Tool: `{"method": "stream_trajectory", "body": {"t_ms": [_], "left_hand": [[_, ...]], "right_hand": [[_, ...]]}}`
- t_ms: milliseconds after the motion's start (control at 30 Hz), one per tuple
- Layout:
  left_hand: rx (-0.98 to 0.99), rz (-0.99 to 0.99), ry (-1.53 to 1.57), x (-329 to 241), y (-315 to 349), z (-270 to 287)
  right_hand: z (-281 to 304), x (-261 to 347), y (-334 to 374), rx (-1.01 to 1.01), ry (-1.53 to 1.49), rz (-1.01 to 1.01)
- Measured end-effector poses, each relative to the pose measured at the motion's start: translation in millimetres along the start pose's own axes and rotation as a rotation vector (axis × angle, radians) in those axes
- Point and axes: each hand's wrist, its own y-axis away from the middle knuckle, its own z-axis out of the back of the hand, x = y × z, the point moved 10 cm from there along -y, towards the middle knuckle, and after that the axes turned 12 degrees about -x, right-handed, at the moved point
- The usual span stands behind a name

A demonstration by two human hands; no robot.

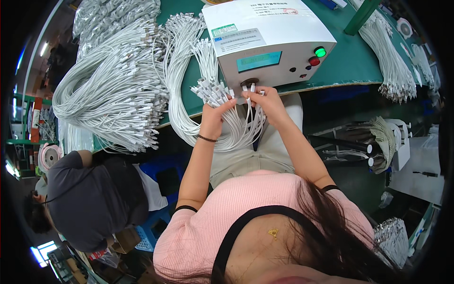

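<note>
Near the middle, the left hand [213, 117] grips thin, bendy white cables [234, 130], the right hand [270, 105] pinches some cables, and shiny plastic bags [111, 16], upper left, hold more.

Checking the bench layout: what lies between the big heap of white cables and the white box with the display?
In the head view, smaller bundles of plug-ended white cables, with green bench top showing between them.

A factory workshop, by the look of it: a green tabletop [351, 64] carries thick bundles of white cables [111, 87] and 1 box-shaped machine [269, 61] with a screen and buttons; another person [90, 199] is nearby.
</note>
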Motion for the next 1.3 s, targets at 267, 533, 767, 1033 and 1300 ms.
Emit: {"method": "stream_trajectory", "body": {"t_ms": [267, 533, 767, 1033, 1300], "left_hand": [[0.009, 0.049, 0.041, 6, 3, 1], [0.023, 0.019, 0.028, -2, -3, -8], [0.012, 0.029, 0.03, -3, -3, -10], [0.103, 0.017, -0.063, 2, 6, -13], [0.091, 0.052, 0.05, -3, 8, -6]], "right_hand": [[-2, -9, 0, 0.03, -0.038, -0.015], [-2, -5, -10, 0.041, -0.021, -0.012], [-5, -3, -9, 0.04, -0.054, -0.047], [-8, -11, 2, 0.093, 0.215, -0.013], [-10, -1, 2, 0.076, 0.144, 0.071]]}}
